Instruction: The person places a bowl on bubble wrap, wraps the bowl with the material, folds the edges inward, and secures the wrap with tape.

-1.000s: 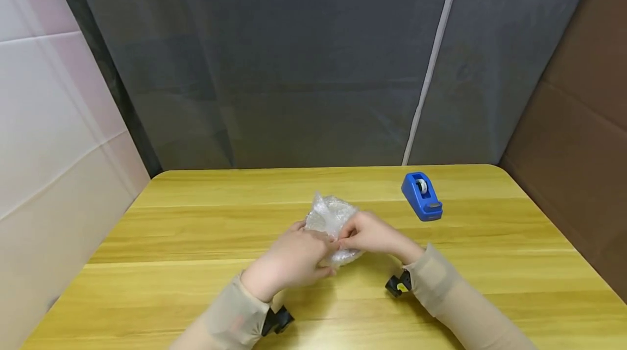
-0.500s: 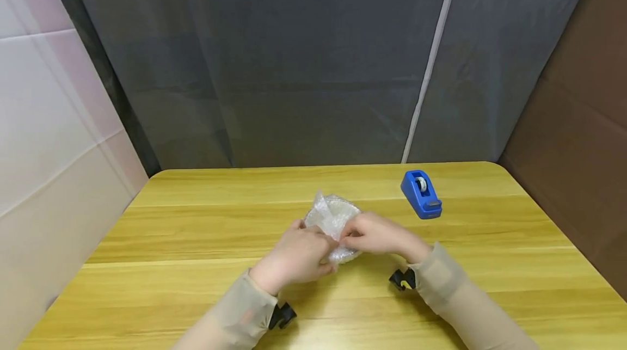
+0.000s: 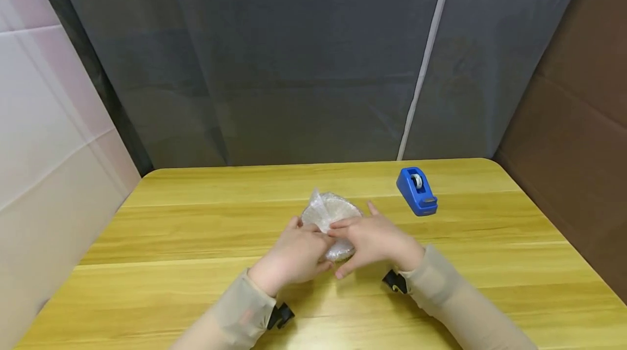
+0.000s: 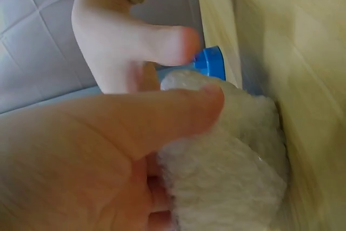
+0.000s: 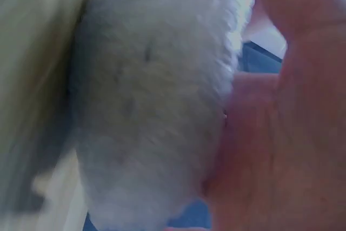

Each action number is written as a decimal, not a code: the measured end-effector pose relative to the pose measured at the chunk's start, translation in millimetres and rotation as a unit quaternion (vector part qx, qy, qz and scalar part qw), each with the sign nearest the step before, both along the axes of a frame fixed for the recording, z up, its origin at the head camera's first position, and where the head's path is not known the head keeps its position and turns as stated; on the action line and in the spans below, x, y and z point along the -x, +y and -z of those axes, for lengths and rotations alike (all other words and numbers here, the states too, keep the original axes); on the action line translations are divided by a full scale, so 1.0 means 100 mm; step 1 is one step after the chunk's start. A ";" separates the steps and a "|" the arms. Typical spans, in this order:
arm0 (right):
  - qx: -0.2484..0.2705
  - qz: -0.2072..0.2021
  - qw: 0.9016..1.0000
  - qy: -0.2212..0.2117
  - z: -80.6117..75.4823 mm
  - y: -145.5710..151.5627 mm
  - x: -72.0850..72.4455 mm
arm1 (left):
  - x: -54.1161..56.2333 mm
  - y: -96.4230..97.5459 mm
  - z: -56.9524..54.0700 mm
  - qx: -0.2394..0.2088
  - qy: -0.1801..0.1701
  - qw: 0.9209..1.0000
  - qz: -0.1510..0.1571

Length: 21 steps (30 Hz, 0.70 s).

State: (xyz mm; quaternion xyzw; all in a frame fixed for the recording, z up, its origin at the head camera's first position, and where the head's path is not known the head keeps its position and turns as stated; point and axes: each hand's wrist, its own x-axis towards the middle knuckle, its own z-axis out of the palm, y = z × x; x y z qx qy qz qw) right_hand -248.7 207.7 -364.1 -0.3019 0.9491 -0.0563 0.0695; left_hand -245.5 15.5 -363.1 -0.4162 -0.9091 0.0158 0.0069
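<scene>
A round bundle in clear bubble wrap [image 3: 340, 209] sits on the table in front of me, a loose flap of wrap standing up at its far left. What lies inside is hidden. My left hand [image 3: 295, 255] holds its near left side; the left wrist view shows the thumb on the wrapped bundle [image 4: 227, 182] with the fingers bent at its other face. Over the right side spreads my right hand [image 3: 374, 238], thumb apart from the fingers, fingertips at the top of the wrap near the left hand's. In the right wrist view that palm is close beside the wrap [image 5: 146, 96].
A blue tape dispenser [image 3: 417, 192] with a roll of tape stands at the back right of the wooden table [image 3: 196, 284]. A dark grey curtain [image 3: 294, 67] hangs behind the table, with a pale panel [image 3: 59, 121] on the left and a brown one [image 3: 573, 121] on the right.
My right hand has gone from pinching the wrap to spreading its fingers over the bundle. The left hand keeps its hold. The whole head view has shifted slightly.
</scene>
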 end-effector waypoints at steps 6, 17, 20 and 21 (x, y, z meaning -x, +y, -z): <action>-0.016 0.016 1.000 0.009 0.07 -0.10 0.02 | -0.06 -0.03 -0.04 -0.008 0.042 0.999 0.011; -0.019 0.014 1.000 0.010 0.06 -0.09 0.06 | -0.06 -0.06 -0.03 -0.069 0.079 0.994 0.041; -0.002 0.007 1.000 -0.014 0.05 -0.04 0.06 | -0.02 -0.04 0.00 -0.077 0.079 0.992 0.054; 0.006 0.006 1.000 -0.026 0.04 -0.02 0.06 | -0.01 -0.04 0.00 -0.080 0.076 0.992 0.059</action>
